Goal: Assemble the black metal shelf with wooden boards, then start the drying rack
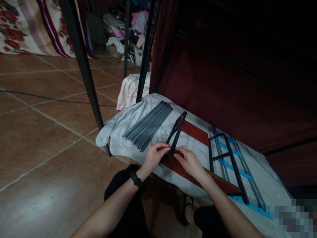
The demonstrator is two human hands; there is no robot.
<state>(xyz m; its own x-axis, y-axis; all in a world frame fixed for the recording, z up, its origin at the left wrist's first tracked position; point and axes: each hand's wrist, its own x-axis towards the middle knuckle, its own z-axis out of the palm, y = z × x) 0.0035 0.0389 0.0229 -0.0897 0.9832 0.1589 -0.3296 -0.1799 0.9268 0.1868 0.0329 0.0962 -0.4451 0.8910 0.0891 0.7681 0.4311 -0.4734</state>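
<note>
My left hand (156, 154) is closed in a pinch at the near lower end of a black metal frame (177, 134); whatever is between its fingertips is too small to make out. My right hand (189, 162) grips the same end from the other side, thumb and fingers curled on it. The frame stands upright at the left end of two reddish-brown boards, a far board (194, 131) and a near board (220, 182) partly covered by my right forearm. A second black metal frame (231, 160) stands at their right end.
A row of grey metal tubes (150, 124) lies left of my hands on a grey blanket (119, 145). Blue-banded grey rods (239, 153) lie at the right. A dark post (85, 71) rises at the left. Small loose pieces lie near the tubes. A cable (49, 98) crosses the tiled floor.
</note>
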